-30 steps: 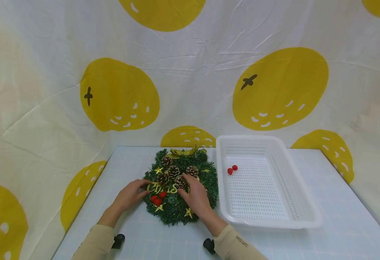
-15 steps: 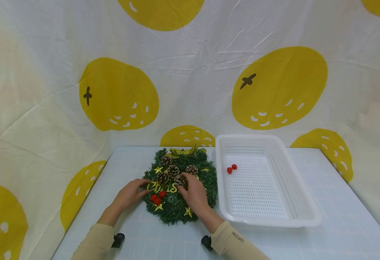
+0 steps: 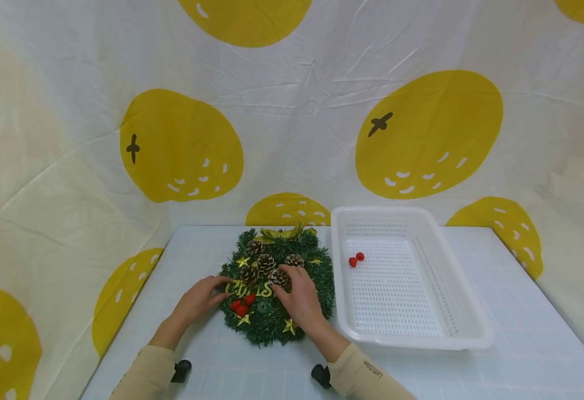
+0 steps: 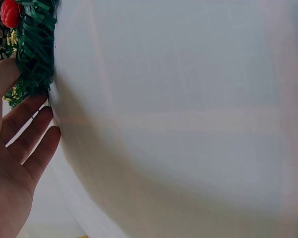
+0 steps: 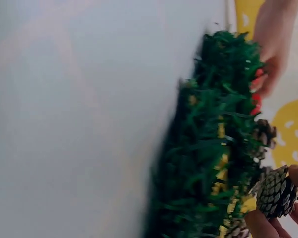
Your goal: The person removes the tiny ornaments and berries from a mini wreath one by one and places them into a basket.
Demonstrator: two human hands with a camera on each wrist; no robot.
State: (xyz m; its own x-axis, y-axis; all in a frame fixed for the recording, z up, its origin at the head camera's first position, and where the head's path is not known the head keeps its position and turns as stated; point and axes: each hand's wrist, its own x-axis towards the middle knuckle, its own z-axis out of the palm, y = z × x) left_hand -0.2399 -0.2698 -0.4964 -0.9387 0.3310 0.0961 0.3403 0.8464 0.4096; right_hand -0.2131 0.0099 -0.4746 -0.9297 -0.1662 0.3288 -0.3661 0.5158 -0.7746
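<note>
A green Christmas wreath (image 3: pixel 267 328) lies flat on the table, with several pine cones, gold stars, red berries (image 3: pixel 242 310) and gold lettering (image 3: pixel 237 288) on it. My left hand (image 3: pixel 197 301) grips its left edge, the thumb on the greenery (image 4: pixel 36 47) and the other fingers low along the side by the tabletop. Over the right part of the wreath, my right hand (image 3: pixel 302 300) pinches a pine cone (image 5: pixel 276 193) between thumb and fingers, close to the other cones (image 3: pixel 266 263). Part of the lettering is hidden behind this hand.
To the right of the wreath stands a white perforated plastic basket (image 3: pixel 472 294) with two red berries (image 3: pixel 356 259) inside. A gold bow (image 3: pixel 282 234) tops the wreath's far end. A fruit-printed curtain (image 3: pixel 292 139) closes off the back and sides.
The pine cone in my right hand has shifted very slightly to the right. My left hand and the wreath keep their places.
</note>
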